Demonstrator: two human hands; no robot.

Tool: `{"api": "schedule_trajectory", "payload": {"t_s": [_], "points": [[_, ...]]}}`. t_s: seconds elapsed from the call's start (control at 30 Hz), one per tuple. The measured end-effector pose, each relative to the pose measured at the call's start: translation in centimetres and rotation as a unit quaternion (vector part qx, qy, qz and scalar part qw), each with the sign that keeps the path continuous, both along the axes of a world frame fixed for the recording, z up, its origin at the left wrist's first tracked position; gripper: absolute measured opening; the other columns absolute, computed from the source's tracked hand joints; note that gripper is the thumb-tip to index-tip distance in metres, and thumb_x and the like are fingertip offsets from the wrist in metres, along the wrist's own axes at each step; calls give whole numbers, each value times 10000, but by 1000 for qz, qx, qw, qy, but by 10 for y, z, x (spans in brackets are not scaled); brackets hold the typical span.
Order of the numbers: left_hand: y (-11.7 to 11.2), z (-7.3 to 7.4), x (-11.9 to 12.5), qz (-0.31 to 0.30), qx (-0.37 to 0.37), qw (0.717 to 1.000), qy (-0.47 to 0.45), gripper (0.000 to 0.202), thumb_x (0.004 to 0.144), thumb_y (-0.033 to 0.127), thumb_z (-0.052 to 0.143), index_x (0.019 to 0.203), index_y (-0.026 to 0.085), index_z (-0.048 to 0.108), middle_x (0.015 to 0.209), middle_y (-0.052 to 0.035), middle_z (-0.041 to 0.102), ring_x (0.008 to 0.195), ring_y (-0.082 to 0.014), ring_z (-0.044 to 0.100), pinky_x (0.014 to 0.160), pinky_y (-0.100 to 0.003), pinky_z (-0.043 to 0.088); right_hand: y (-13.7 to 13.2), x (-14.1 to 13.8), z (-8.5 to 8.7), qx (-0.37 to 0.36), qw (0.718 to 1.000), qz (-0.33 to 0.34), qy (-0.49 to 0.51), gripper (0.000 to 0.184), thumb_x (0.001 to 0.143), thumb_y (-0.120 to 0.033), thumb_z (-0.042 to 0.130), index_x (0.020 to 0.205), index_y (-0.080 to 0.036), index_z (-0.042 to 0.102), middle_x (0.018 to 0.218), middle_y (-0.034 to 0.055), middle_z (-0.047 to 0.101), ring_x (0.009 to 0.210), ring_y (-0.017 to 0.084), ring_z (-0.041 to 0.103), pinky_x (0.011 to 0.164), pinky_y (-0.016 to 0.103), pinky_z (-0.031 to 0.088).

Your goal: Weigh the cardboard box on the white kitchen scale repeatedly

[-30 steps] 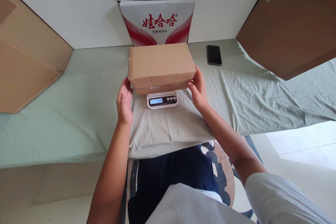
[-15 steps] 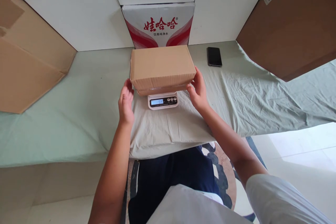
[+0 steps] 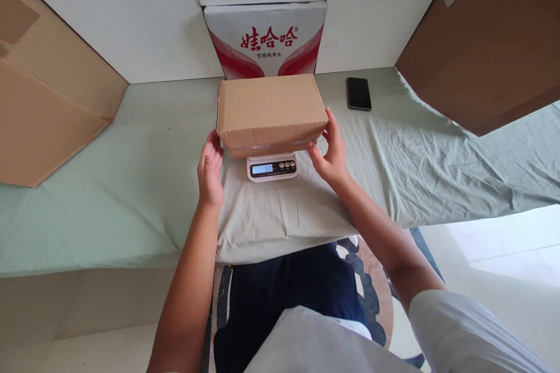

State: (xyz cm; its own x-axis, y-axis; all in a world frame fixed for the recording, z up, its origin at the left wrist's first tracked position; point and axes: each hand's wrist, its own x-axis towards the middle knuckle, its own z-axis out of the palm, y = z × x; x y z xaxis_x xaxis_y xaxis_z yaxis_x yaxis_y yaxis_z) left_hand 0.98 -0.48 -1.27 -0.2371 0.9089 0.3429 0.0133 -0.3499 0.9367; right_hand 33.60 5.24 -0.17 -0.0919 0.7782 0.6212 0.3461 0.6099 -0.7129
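Note:
A closed brown cardboard box (image 3: 272, 106) rests on a small white digital scale (image 3: 272, 175), whose lit display seems to read 54. The box hides most of the scale's platform. At the box's left front corner is my left hand (image 3: 210, 170), fingers stretched out along the side; I cannot tell whether they press on it. My right hand (image 3: 329, 154) is at the right front corner, with the thumb against the front face and the fingers on the right side, partly hidden by the box.
Behind the box stands a white and red printed carton (image 3: 268, 41) against white panels. A black phone (image 3: 359, 94) lies to the right on the green cloth (image 3: 161, 157). Large cardboard boxes stand at the left (image 3: 52, 111) and right (image 3: 485, 52).
My right thumb has shifted slightly left on the front of the cardboard box. The box, the scale and my left hand look the same.

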Motion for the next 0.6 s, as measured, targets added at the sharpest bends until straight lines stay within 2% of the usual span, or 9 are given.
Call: {"api": "schedule_trajectory", "payload": {"t_s": [0.23, 0.47, 0.6], "points": [[-1, 4, 1, 4, -1, 1000, 2, 922, 1005, 933, 547, 1713, 347, 612, 1873, -92, 488, 1794, -352, 371, 1492, -534, 281, 0, 0, 0, -8, 1000, 3, 8, 955, 1009, -854, 569, 1813, -454, 244, 1912, 77, 401, 1755, 413, 458, 1361, 727, 536], [-2, 5, 2, 10, -9, 1000, 11, 947, 1007, 949, 520, 1732, 343, 590, 1881, -104, 473, 1802, -351, 354, 1492, -528, 276, 3, 2, -3, -51, 996, 24, 71, 857, 1039, -845, 462, 1792, -490, 262, 1873, 57, 464, 1703, 414, 522, 1351, 760, 506], [-2, 4, 2, 4, -11, 1000, -5, 948, 1003, 940, 543, 1734, 339, 590, 1885, -106, 465, 1808, -358, 337, 1500, -537, 250, 7, 6, -7, -50, 995, 9, 86, 829, 1034, -837, 430, 1778, -512, 262, 1870, 41, 463, 1656, 405, 568, 1312, 749, 535]]}}
